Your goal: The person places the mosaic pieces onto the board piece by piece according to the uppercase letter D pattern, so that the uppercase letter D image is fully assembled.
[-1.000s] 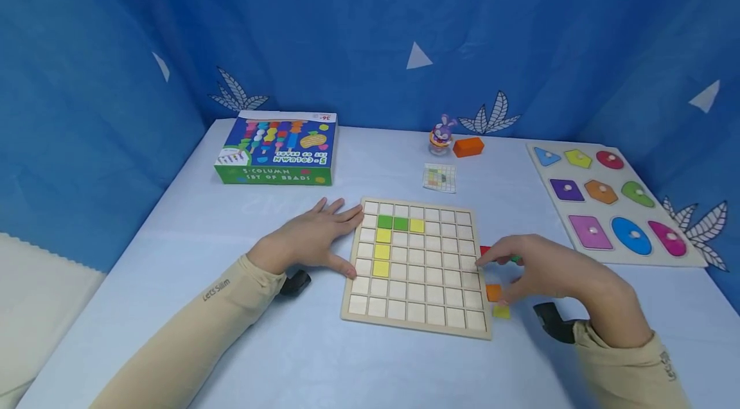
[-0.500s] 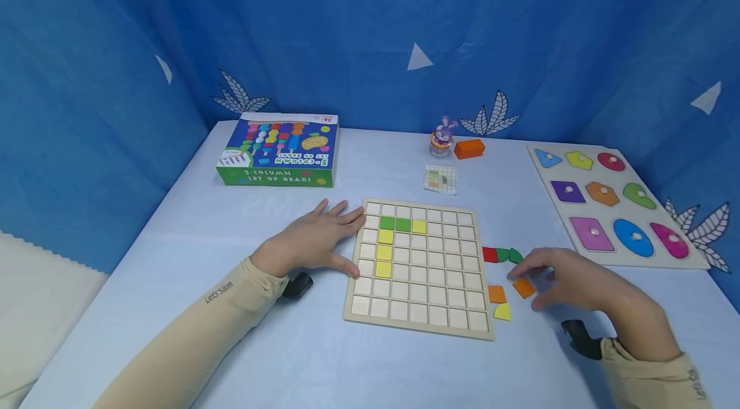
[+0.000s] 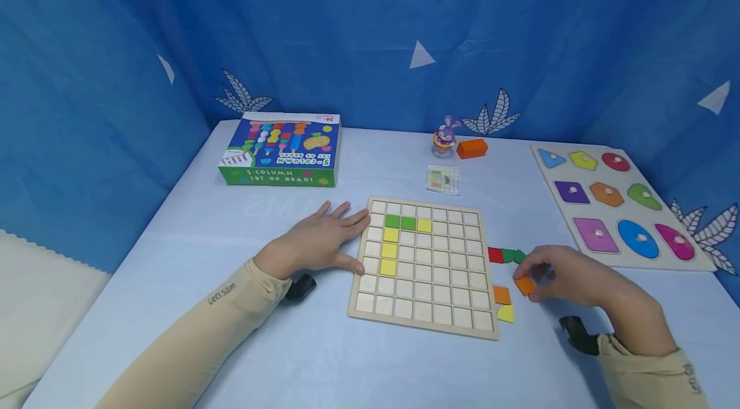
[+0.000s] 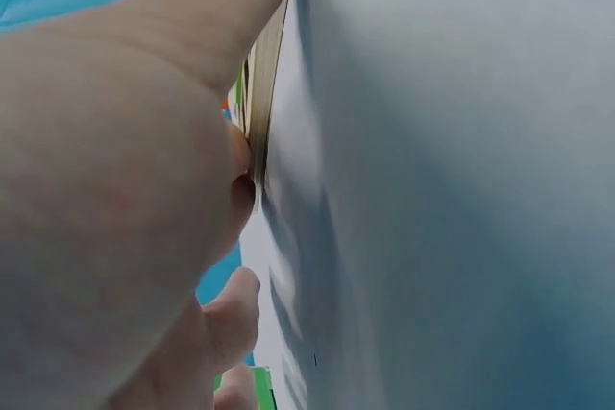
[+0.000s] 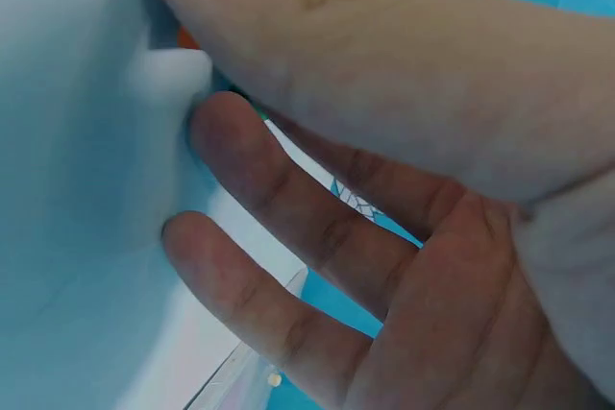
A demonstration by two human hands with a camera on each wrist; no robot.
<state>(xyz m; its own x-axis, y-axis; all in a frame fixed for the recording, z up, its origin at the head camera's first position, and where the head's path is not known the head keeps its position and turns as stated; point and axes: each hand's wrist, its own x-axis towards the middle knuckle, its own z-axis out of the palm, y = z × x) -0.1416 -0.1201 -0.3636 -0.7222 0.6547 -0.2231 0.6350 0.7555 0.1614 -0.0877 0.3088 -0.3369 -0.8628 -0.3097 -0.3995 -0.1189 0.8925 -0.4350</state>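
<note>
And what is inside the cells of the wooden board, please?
The wooden board holds two green tiles and four yellow tiles. Whatever is beneath these tiles cannot be seen.

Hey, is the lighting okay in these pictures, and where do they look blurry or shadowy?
Head view: fairly even light, the board reasonably clear, the paper card's print too small to make out well; left wrist view: the left hand looms close and soft, with broad shadows on the tabletop; right wrist view: the right hand looks soft too, the tabletop bluish.
</note>
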